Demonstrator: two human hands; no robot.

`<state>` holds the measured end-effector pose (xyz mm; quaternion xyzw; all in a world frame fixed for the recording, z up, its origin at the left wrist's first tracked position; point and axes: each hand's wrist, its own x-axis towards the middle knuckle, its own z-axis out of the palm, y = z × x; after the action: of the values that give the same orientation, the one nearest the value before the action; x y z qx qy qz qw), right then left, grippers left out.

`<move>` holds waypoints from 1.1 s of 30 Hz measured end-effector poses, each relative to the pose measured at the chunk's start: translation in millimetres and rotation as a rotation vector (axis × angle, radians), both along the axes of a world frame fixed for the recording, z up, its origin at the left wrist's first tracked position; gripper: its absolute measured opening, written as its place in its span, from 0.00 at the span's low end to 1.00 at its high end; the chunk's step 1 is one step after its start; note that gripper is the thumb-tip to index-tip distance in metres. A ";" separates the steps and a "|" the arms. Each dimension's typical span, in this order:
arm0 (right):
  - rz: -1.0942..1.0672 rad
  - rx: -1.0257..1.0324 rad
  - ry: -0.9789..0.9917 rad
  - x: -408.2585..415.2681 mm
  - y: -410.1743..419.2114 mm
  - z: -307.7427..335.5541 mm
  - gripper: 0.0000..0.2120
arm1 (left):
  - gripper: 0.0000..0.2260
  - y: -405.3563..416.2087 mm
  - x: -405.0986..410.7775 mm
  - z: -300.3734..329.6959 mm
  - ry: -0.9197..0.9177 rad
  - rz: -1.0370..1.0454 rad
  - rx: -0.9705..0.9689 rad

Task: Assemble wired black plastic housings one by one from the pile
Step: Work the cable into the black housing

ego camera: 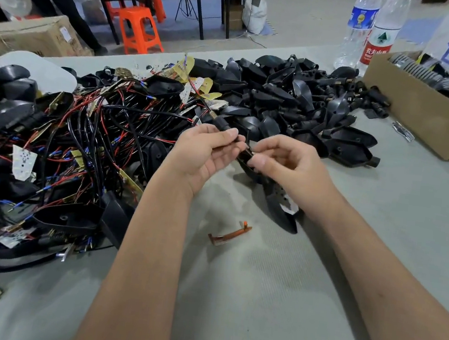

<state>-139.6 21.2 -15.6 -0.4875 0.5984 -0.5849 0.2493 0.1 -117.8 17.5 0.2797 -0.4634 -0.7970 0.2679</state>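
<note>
My left hand [205, 153] pinches a small black stem piece [221, 125] with a wire running from it back up into the pile. My right hand [284, 163] grips the neck of a black plastic housing [276, 202], whose shell hangs down to the table below my wrist. The two parts meet between my fingertips. A pile of empty black housings [297, 105] lies just behind my hands. To the left spreads a tangle of wired housings [83, 145] with red and black wires and small circuit boards.
An orange plastic clip [230, 235] lies on the grey table [271, 304] in front of me. A cardboard box of metal parts [431, 111] stands at the right, two water bottles [370, 32] behind it. Beyond the table are orange stools, another table and a standing person.
</note>
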 end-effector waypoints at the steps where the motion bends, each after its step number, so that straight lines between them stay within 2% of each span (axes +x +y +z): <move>1: -0.001 0.010 0.033 -0.2 0.6 -1.0 0.11 | 0.06 -0.9 0.2 0.3 0.007 0.026 0.000; 3: -0.054 0.003 0.087 -0.3 0.9 -3.9 0.13 | 0.07 -2.7 1.0 0.6 0.020 0.063 0.006; 5: -0.115 -0.038 0.088 0.5 0.4 -5.5 0.10 | 0.06 -2.8 1.9 1.0 0.008 0.052 0.008; 7: -0.146 -0.073 0.073 1.1 -0.7 -5.5 0.07 | 0.04 -1.1 2.4 1.0 -0.065 0.002 -0.035; 11: -0.169 -0.075 0.158 -0.1 -0.9 -4.6 0.07 | 0.08 5.7 0.5 -1.6 -0.191 -0.074 -0.151; 13: -0.199 -0.060 0.197 -2.5 -0.1 -3.5 0.07 | 0.05 7.8 -0.8 -0.3 -0.149 -0.067 -0.129; 18: -0.257 -0.025 0.269 -10.1 4.5 -0.8 0.07 | 0.09 -1.0 6.7 4.7 -0.057 0.038 -0.020; 21: -0.263 -0.004 0.486 -8.8 5.9 0.8 0.08 | 0.08 -2.6 9.6 3.7 -0.079 0.071 -0.088; 24: -0.282 0.064 0.709 -2.2 5.9 0.0 0.20 | 0.06 -3.2 13.0 4.7 -0.132 0.049 -0.140; 29: -0.326 0.005 0.759 2.3 6.8 2.5 0.15 | 0.06 -9.2 24.9 9.3 -0.206 -0.085 -0.267; 33: -0.277 0.056 0.772 3.0 6.0 3.6 0.15 | 0.06 -10.9 34.1 13.6 -0.239 -0.201 -0.399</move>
<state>-136.6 27.2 -12.0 -0.5790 0.7236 -0.3707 -0.0615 34.2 -128.7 31.1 0.2659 -0.6656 -0.6736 0.1804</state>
